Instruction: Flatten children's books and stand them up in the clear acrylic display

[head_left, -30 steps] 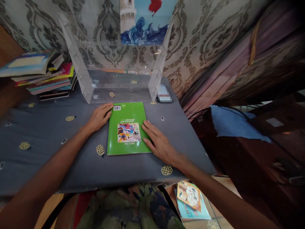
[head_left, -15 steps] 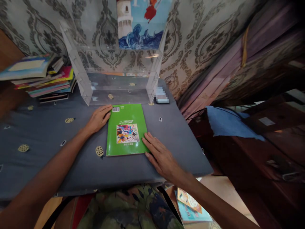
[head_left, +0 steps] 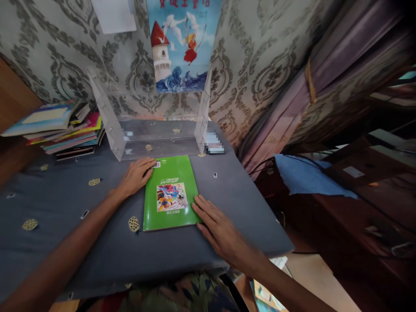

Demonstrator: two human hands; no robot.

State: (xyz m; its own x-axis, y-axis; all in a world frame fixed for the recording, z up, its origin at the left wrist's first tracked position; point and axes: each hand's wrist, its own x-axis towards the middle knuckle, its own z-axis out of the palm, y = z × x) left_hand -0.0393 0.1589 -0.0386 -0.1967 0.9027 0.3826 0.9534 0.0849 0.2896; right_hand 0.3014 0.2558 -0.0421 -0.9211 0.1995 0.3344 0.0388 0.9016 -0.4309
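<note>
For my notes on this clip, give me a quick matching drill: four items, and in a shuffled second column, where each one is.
Items
1. Left hand
2. Stack of books
3. Green book
4. Right hand

Places
A. Flat on the grey tablecloth, between the two hands
B. By the green book's near corner, diagonally opposite the barcode
C. To the left of the clear stand
D. At the green book's far corner, beside the barcode

Pairs: 1-D, 2-C, 3-A, 4-B
</note>
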